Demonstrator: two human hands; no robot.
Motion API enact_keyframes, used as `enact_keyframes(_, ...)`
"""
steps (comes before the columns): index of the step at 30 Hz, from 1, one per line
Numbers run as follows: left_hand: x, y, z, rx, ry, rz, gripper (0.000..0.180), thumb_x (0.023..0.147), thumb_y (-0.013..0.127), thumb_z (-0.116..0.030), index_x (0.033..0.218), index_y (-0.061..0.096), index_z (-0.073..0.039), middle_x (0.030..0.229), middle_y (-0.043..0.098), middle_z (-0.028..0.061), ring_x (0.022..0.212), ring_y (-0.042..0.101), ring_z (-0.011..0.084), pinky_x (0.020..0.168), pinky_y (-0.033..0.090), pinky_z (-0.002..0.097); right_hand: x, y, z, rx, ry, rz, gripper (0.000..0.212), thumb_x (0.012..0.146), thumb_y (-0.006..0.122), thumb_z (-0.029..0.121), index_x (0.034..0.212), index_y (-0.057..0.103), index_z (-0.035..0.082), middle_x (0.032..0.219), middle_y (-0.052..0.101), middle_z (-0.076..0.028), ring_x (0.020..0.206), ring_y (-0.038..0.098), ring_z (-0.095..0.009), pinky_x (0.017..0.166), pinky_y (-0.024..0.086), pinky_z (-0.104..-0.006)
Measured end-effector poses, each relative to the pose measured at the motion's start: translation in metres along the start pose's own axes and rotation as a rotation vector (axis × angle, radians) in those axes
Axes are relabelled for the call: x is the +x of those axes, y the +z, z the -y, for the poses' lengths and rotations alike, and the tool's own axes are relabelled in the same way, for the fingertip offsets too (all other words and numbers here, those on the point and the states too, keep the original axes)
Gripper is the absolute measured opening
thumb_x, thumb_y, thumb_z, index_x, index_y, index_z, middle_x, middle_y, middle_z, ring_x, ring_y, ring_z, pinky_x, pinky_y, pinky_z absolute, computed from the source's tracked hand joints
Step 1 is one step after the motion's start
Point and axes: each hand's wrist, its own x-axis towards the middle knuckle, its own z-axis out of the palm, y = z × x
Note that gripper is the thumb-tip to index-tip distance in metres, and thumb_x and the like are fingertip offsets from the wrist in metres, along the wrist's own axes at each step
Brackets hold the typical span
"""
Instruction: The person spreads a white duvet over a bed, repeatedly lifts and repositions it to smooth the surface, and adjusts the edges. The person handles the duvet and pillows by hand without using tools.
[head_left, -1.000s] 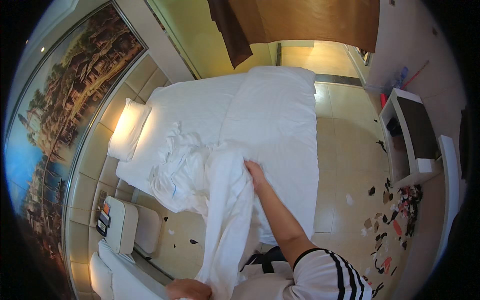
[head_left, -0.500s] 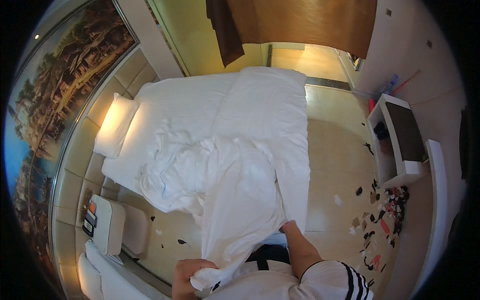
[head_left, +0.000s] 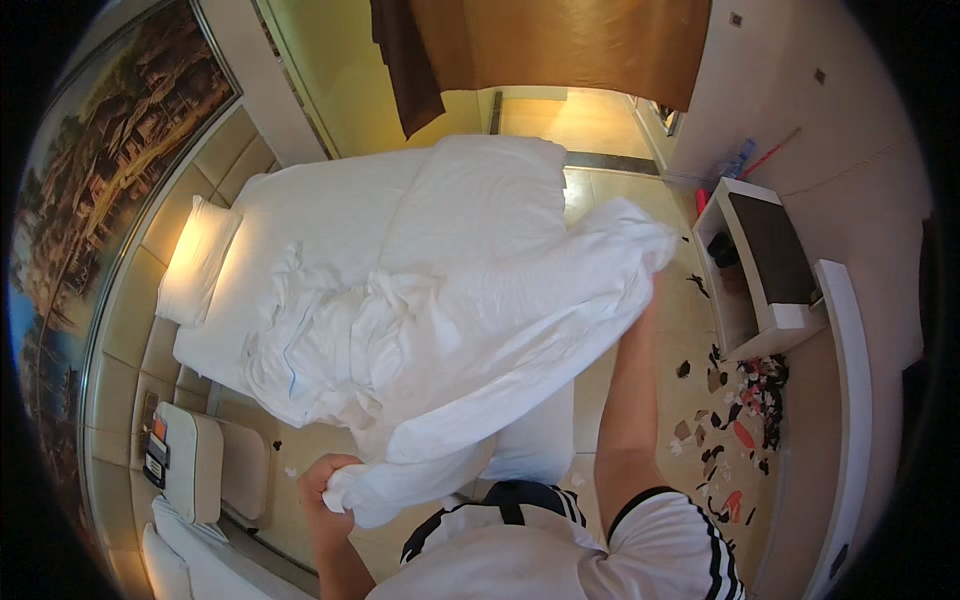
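Observation:
A large white duvet (head_left: pixel 520 310) stretches in a raised diagonal fold across the near side of the bed (head_left: pixel 350 190). The fingers of my left hand (head_left: pixel 325 487) are closed round one corner of it, low and left of my body. Out to the right, my arm is extended and my right hand (head_left: pixel 656 284) holds up the other end; cloth covers most of those fingers. Toward the bed's middle the rest of the duvet lies crumpled, with a thin blue line showing on it. A white pillow (head_left: pixel 200 260) rests at the headboard end.
Left of me stand a bedside cabinet (head_left: pixel 190 465) and part of another bed (head_left: pixel 215 560). Scraps of black, red and white litter (head_left: pixel 745 410) are scattered over the floor at right, near a low white cabinet (head_left: pixel 765 260). A brown curtain (head_left: pixel 570 50) hangs at the far side.
My right hand has swung from near my waist far out and up to the right, lifting the duvet's end. My left hand has shifted slightly left and up, still gripping its corner.

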Motion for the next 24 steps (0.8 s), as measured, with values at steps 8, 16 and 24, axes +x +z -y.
enact_keyframes(8,0.006,0.045,-0.018,-0.048,-0.079,-0.059,0.015,0.066,0.056,-0.001,0.081,0.061,0.001,0.075,0.061,0.0055,0.07,0.055,0.0107,0.064,0.044,0.0233,-0.186,-0.171,-0.192,-0.179,0.825,-0.679,0.039,0.09,0.044,0.027,0.126,0.043,0.012,0.125,0.045,-0.014,0.11,0.045,-0.031,0.09,0.039,-0.0512)
enact_keyframes(16,-0.011,0.054,-0.079,0.152,0.105,-0.044,0.019,0.067,0.064,-0.017,0.071,0.06,0.001,0.064,0.061,0.0076,0.055,0.059,0.0162,0.055,0.046,0.0256,-0.242,-0.067,-0.273,0.133,1.206,-0.449,0.039,0.086,0.047,0.028,0.122,0.048,0.013,0.12,0.05,-0.013,0.106,0.05,-0.028,0.088,0.042,-0.0454)
enact_keyframes(24,-0.034,0.074,-0.1,-0.159,0.095,-0.361,0.037,0.069,0.073,-0.033,0.062,0.053,-0.003,0.055,0.056,0.0077,0.046,0.057,0.0164,0.043,0.047,0.0272,-0.043,0.0,-0.168,-0.17,0.604,0.058,0.038,0.083,0.049,0.029,0.117,0.053,0.014,0.115,0.056,-0.012,0.102,0.055,-0.025,0.087,0.045,-0.0395)
